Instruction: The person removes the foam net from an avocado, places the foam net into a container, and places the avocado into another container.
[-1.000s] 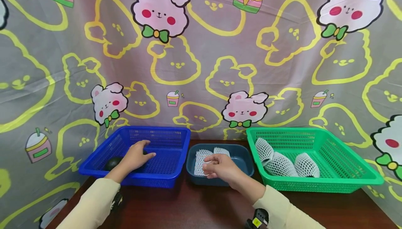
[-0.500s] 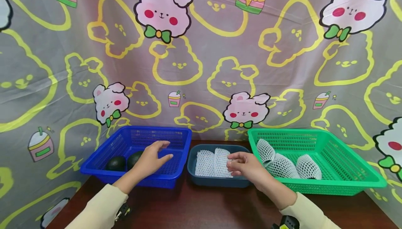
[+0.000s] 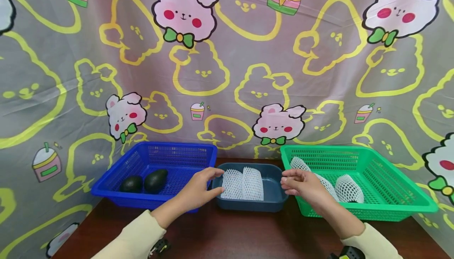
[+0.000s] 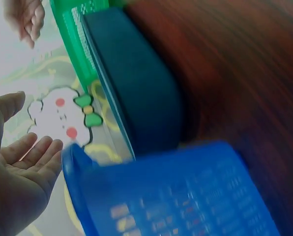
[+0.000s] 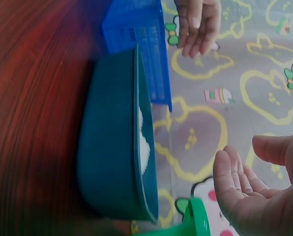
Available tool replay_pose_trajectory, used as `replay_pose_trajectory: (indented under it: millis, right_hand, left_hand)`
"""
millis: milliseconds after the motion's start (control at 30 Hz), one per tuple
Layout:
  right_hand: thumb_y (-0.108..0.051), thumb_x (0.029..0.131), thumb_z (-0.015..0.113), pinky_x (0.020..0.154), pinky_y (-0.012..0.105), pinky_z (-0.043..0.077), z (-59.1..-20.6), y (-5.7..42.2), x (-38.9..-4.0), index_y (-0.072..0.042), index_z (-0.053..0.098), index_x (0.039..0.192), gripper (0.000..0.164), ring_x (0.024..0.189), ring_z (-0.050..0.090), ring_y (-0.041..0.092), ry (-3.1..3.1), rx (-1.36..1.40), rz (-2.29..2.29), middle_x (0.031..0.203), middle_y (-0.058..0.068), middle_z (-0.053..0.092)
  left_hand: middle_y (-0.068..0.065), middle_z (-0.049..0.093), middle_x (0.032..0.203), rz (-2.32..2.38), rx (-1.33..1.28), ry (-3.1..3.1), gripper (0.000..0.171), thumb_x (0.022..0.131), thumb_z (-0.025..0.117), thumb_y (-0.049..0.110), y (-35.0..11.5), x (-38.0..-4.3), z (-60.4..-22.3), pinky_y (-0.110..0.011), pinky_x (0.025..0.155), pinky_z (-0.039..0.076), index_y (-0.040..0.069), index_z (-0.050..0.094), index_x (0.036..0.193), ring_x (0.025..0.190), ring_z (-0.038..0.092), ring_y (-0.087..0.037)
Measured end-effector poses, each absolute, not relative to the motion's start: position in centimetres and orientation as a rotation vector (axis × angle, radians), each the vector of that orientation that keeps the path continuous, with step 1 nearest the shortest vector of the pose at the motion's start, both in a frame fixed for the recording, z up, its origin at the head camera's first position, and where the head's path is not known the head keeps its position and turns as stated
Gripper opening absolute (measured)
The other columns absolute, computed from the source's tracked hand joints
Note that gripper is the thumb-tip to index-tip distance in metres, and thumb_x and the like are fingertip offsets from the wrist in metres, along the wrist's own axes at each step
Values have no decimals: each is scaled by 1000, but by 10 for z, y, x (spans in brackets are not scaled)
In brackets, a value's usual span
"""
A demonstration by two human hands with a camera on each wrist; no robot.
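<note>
My left hand (image 3: 199, 188) hovers between the blue basket and the dark teal tub (image 3: 252, 205), fingers relaxed, holding nothing. Over the gap between the tub and the green basket is my right hand (image 3: 306, 184), loosely extended and holding nothing. Two white foam net sleeves (image 3: 233, 185) lie flat side by side in the left part of the tub. Two dark green avocados (image 3: 156, 181) rest in the blue basket. In the left wrist view my left palm (image 4: 21, 182) faces the tub's side with thumb and fingers spread.
The blue basket (image 3: 188, 148) stands left of the tub, the green basket (image 3: 390, 172) right of it. Foam-netted pieces (image 3: 348, 189) lie in the green basket, partly hidden by my right hand. Behind hangs a patterned cloth (image 3: 227, 66); beneath is a dark wooden table (image 3: 248, 235).
My left hand has left the blue basket, moving right to the tub's edge and uncovering both avocados. My right hand has moved right from over the foam sleeves towards the green basket.
</note>
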State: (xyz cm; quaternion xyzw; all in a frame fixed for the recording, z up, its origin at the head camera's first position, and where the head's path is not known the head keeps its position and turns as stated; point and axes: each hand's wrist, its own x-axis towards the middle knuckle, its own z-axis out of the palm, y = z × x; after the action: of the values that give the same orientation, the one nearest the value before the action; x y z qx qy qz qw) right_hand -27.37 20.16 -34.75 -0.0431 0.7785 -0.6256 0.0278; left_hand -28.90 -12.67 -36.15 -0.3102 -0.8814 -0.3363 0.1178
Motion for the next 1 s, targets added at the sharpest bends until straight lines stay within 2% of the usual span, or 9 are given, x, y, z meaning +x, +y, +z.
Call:
replay_pose_trajectory:
  millis: [200, 367, 567, 733, 1000]
  right_hand:
    - [-17, 97, 61, 81, 37, 55, -345, 228, -274, 13, 46, 130, 47, 97, 66, 28, 2470, -137, -1900, 109, 19, 63]
    - [-21, 98, 60, 80, 36, 55, -343, 253, -278, 14, 44, 132, 51, 96, 67, 23, 2563, -124, -1842, 109, 18, 65]
    - [-28, 100, 56, 84, 38, 53, -346, 278, -285, 13, 40, 136, 58, 104, 64, 29, 2656, -65, -1748, 122, 28, 57]
    - [-30, 101, 53, 85, 38, 53, -349, 296, -291, 15, 37, 137, 60, 107, 63, 31, 2700, -11, -1714, 126, 32, 53]
    - [-37, 102, 48, 87, 47, 51, -355, 325, -296, 16, 34, 138, 66, 110, 59, 41, 2838, 77, -1571, 129, 37, 49]
  left_hand:
    - [-9, 61, 123, -1063, -999, -2558, 43, 90, 71, 23, -102, -289, -368, -39, 93, 48, 3, 59, 127, 111, 60, -26]
    - [-7, 62, 123, -1199, -996, -2549, 44, 90, 71, 25, -80, -289, -375, -33, 95, 47, 4, 59, 126, 112, 60, -23]
    - [-11, 63, 120, -1414, -1007, -2553, 42, 91, 70, 25, -57, -287, -387, -30, 94, 47, 5, 59, 126, 111, 60, -23]
    - [-7, 67, 112, -1649, -1022, -2494, 37, 90, 70, 19, -38, -286, -393, -26, 90, 48, 3, 61, 123, 106, 63, -25]
    - [1, 67, 106, -1956, -1027, -2435, 33, 90, 69, 13, -10, -283, -393, -21, 82, 51, 1, 62, 120, 96, 64, -9]
